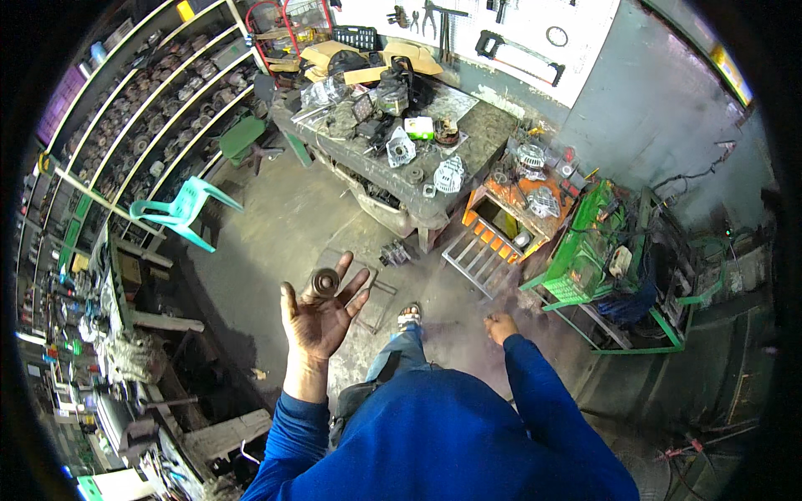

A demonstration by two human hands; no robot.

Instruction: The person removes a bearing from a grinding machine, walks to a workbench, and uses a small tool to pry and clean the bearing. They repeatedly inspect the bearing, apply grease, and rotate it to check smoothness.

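Evidently, we carried the metal part (324, 282) on our left hand (322, 334), palm up and fingers spread: the grip stood wide open, so the piece rested against the fingers unclasped, presumably to keep its round end in sight. Our right hand (500, 327) hung apart with fingers loosely curled; we could not tell whether that grip enclosed anything.

Beyond, the desk (493, 134) bore pale metal housings (401, 149) near its front edge, probably for easy reach. The saw (518, 58) hung on the white board (585, 33), likely to spare desk room. A ladder-like rack (480, 265) stood against the orange cabinet (499, 247), with the green basket (568, 288) just beside it.

For moving, we judged the widest room to be the floor (259, 234) between the turquoise chair (180, 215) and the desk. The dark part (395, 254) lying near the desk's front edge narrowed the way ahead, and the rack's bars reached out low on our right.
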